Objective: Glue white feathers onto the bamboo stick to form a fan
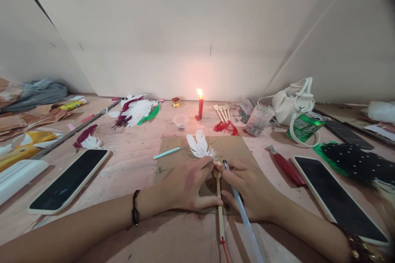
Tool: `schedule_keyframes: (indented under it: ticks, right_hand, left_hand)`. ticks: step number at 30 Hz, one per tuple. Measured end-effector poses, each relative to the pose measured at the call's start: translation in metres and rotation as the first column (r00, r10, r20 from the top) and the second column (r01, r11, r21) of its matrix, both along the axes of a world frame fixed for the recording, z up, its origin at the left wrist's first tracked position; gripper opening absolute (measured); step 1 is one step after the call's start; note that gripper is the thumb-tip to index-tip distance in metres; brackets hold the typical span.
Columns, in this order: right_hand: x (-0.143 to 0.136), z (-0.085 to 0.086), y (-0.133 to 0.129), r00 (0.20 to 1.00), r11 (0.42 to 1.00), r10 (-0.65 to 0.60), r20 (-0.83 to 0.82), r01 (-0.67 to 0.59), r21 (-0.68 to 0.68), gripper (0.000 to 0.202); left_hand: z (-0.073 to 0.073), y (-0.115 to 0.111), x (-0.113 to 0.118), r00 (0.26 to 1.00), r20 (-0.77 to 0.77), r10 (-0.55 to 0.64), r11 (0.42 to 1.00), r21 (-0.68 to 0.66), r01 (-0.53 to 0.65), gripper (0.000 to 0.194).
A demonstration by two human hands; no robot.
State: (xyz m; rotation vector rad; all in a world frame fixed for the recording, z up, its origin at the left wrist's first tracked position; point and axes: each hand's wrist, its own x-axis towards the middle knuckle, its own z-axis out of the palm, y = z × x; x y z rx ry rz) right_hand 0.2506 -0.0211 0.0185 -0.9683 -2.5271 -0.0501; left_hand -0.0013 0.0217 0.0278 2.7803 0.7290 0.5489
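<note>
My left hand [188, 183] and my right hand [247, 185] meet over a brown cardboard mat [234, 146]. Between them lies a thin wooden stick [219, 209] with a red thread at its near end. White feathers [200, 144] fan out from the stick's far tip, where the fingertips of both hands press. My left thumb rests along the stick. My right hand also holds a translucent glue stick [247, 222], which runs from the fingertips back toward me.
A lit red candle [200, 107] stands behind the mat, beside a small clear cup [180, 121]. More sticks with red tassels [225, 121], a plastic cup [258, 120], a green can [304, 126], a red-handled knife [286, 168], two phones [69, 178] [336, 197] and loose feathers [135, 111] surround it.
</note>
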Motion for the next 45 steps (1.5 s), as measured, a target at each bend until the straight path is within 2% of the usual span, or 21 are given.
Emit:
schedule_keyframes:
  ticks: [3,8,16,22,27,29,35,40,45]
  right_hand:
    - [-0.002,0.004,0.0,1.0,1.0,0.001,0.015,-0.001,-0.003,0.009]
    - [-0.004,0.008,-0.001,1.0,1.0,0.005,-0.011,-0.005,-0.021,0.014]
    - [-0.003,0.0,0.0,0.998,0.999,0.019,-0.059,-0.017,0.031,0.023]
    - [-0.005,0.0,-0.002,1.0,0.996,0.015,-0.028,-0.012,0.085,0.015]
    - [-0.005,-0.002,-0.003,0.999,0.997,0.027,-0.019,-0.025,0.073,0.009]
    - [-0.005,-0.003,-0.003,0.997,0.997,0.034,-0.07,-0.029,0.072,0.015]
    - [0.0,-0.009,0.0,0.973,0.999,0.036,-0.227,-0.03,0.029,0.051]
    - [0.004,-0.015,0.0,0.952,1.0,0.006,-0.307,-0.003,0.012,0.051]
    - [0.003,-0.012,-0.002,0.948,1.0,0.0,-0.318,0.006,0.018,0.051]
  left_hand:
    - [0.001,0.0,0.001,1.0,-0.003,-0.003,1.0,0.003,0.003,0.063]
    - [0.005,-0.001,0.002,0.999,0.038,-0.017,1.0,0.002,0.017,0.064]
    - [-0.001,-0.001,0.0,1.0,0.021,0.011,1.0,-0.016,-0.011,0.071]
    - [-0.005,0.0,-0.001,0.999,0.045,0.006,1.0,-0.016,-0.005,0.072]
    - [-0.005,0.0,-0.001,0.994,0.111,-0.013,1.0,-0.004,0.014,0.073]
    - [-0.004,-0.001,-0.002,0.992,0.126,-0.013,1.0,-0.015,0.015,0.074]
    - [-0.007,-0.001,-0.003,0.995,0.104,-0.004,0.999,-0.039,0.008,0.074]
    - [-0.007,-0.001,-0.004,0.994,0.112,-0.01,1.0,-0.027,0.014,0.077]
    - [-0.004,-0.002,-0.003,0.993,0.12,-0.022,0.999,-0.029,0.026,0.075]
